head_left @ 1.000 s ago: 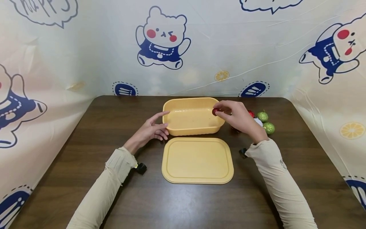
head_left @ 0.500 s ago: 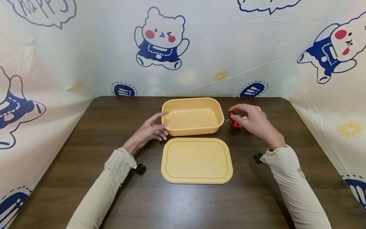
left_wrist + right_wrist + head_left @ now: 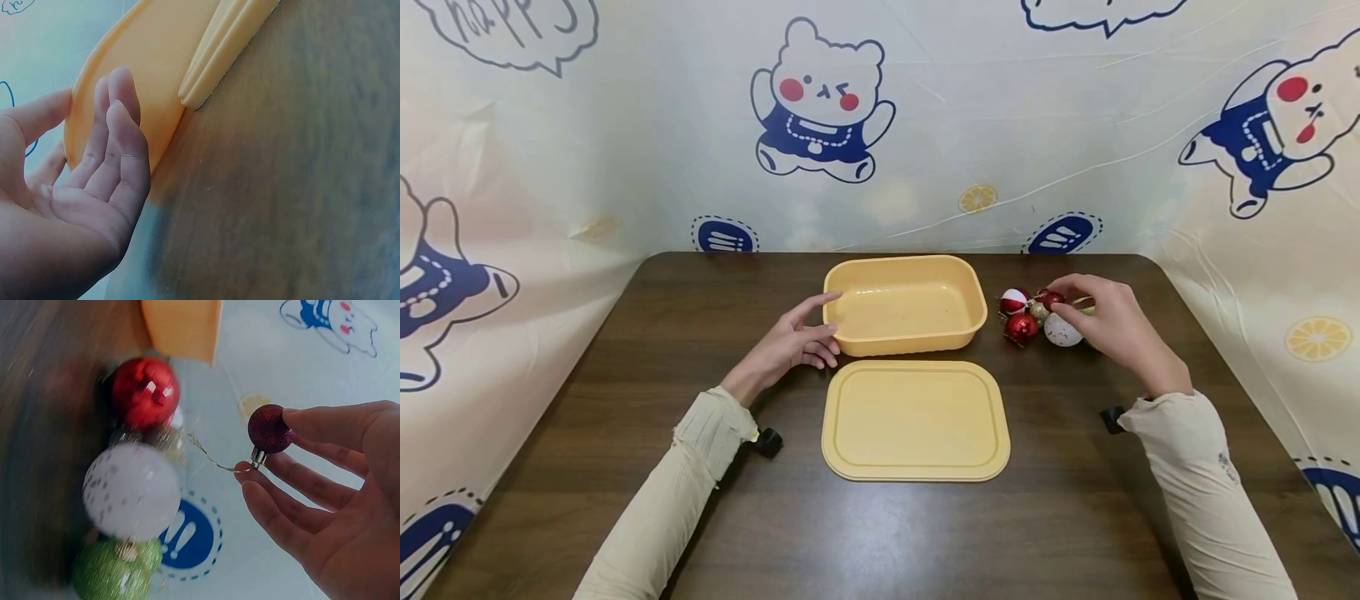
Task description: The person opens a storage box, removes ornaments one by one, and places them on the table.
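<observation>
My right hand (image 3: 1108, 321) is over a cluster of Christmas baubles on the table's right side. Its thumb and fingers pinch a small dark red glitter bauble (image 3: 269, 430), whose gold string hangs loose in the right wrist view. Below and beside it lie a red-and-white bauble (image 3: 1015, 300), a shiny red bauble (image 3: 1021, 328), a white speckled bauble (image 3: 1063, 331) and a green bauble (image 3: 119, 572), partly hidden by the hand. My left hand (image 3: 786, 342) touches the left end of a yellow box (image 3: 906, 343), thumb and index finger at its rim, other fingers loosely bent.
A flat yellow lid (image 3: 916, 421) lies on the brown wooden table (image 3: 880, 533) in front of the box. A cartoon-print cloth (image 3: 925, 125) hangs close behind the table's far edge and along both sides.
My right hand has moved right with the dark red bauble, from over the box's right end to over the bauble cluster, uncovering the left baubles. The left hand stays at the box.
</observation>
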Demonstrator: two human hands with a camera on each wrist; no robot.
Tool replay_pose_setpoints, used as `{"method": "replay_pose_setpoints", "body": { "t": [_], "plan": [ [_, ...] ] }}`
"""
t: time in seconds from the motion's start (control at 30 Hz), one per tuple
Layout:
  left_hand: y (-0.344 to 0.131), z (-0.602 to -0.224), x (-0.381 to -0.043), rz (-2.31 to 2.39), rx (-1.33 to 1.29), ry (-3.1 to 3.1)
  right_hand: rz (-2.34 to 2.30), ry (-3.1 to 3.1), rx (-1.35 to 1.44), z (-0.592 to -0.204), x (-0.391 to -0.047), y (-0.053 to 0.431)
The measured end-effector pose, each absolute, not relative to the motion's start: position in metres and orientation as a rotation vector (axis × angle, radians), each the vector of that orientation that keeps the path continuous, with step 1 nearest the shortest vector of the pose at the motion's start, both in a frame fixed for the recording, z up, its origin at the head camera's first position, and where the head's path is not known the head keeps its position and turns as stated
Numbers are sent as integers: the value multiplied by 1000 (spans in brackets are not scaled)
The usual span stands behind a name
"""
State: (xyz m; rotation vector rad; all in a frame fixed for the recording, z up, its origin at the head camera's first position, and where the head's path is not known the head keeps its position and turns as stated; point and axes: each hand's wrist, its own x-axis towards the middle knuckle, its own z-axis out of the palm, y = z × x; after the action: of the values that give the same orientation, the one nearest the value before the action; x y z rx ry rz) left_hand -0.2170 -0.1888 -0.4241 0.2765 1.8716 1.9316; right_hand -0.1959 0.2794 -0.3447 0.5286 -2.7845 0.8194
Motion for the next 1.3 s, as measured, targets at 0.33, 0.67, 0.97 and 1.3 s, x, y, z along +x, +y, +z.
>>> {"method": "replay_pose_setpoints", "body": {
  "t": [0.33,0.67,0.97,1.3],
  "plan": [
    [-189,-424,-217,1936,275,1872,814,-2738,457,-360,-207,306],
    [-187,-424,-215,1937,287,1863,780,-2757,324,-376,-213,318],
    [-188,-420,-213,1934,295,1868,785,-2758,288,-379,-216,320],
    [-187,-421,-211,1937,294,1859,743,-2801,352,-381,-215,322]
  ]
}}
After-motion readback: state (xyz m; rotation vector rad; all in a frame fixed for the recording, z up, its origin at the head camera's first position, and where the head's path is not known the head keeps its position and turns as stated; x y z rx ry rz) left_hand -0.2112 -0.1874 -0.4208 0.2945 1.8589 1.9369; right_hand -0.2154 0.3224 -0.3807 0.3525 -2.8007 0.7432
